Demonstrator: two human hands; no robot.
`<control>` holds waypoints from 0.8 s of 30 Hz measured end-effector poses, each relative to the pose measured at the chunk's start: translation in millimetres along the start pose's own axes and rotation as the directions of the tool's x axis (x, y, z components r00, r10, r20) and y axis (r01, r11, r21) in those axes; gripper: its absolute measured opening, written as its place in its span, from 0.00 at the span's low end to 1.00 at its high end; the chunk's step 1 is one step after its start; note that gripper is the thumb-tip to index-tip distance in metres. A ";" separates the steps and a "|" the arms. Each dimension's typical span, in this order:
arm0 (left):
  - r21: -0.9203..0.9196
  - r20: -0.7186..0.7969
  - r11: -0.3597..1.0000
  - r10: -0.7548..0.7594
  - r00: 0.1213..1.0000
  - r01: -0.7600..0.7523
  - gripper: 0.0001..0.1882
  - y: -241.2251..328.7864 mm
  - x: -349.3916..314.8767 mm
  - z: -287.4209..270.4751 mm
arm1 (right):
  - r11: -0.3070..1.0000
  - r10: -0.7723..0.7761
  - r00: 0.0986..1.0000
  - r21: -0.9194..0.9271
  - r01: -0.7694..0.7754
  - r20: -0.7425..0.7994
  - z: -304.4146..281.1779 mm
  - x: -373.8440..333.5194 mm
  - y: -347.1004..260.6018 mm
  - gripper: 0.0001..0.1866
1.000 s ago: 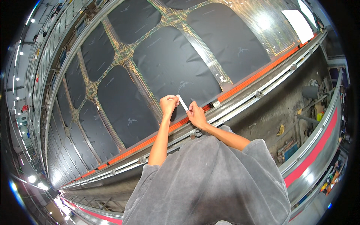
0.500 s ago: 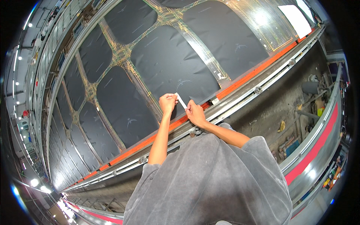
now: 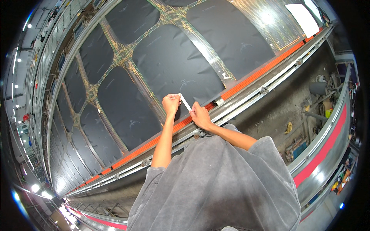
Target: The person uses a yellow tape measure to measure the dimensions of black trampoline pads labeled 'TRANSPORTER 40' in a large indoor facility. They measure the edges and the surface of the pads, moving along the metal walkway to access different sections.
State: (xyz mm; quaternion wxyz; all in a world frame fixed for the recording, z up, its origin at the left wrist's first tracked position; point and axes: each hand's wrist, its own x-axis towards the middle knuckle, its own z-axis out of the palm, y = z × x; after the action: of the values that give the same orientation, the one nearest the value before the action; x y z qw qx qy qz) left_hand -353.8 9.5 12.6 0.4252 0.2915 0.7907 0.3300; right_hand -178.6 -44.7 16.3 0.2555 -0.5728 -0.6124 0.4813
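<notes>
A narrow white strip (image 3: 185, 102), like folded paper or tape, is stretched at a slant between my two hands. My left hand (image 3: 171, 103) pinches its upper end with curled fingers. Lower down and to the right, my right hand (image 3: 200, 116) is closed on the other end. Under the strip lies a black sheet-like panel (image 3: 169, 63) with rounded corners and small creases. Faint pale marks (image 3: 187, 82) show on the panel just beyond my left hand. I cannot tell whether the strip touches the panel.
More black panels (image 3: 227, 38) lie along the long table, with strips of yellow and green lines (image 3: 124, 54) between them. An orange edge (image 3: 266, 71) and a metal rail (image 3: 239, 109) run along the near side. White sheets (image 3: 302, 20) lie at the far right.
The view has shifted slightly, and the table with it. Both hands keep their hold on the white strip, almost in the same place.
</notes>
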 end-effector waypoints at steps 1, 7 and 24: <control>0.009 -0.001 1.000 0.004 1.000 -0.004 0.08 -0.1 -0.1 -0.4 | 0.999 0.028 0.999 0.016 -0.028 0.025 -1.3 -3.1 1.5 0.11; 0.058 -0.016 0.998 0.018 1.000 -0.017 0.08 0.4 -0.1 2.0 | 0.983 0.182 0.979 -0.015 -0.182 0.090 -3.8 -4.4 10.4 0.10; 0.044 -0.028 0.999 0.005 1.000 -0.004 0.08 -2.1 1.1 2.6 | 0.964 0.192 0.979 -0.199 -0.177 0.062 -7.8 -3.9 -2.8 0.13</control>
State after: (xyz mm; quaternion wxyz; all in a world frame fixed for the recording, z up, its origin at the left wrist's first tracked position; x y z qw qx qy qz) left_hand -352.4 9.8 9.3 0.4065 0.2980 0.8032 0.3175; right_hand -172.4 -45.7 22.9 0.1281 -0.6293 -0.6099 0.4643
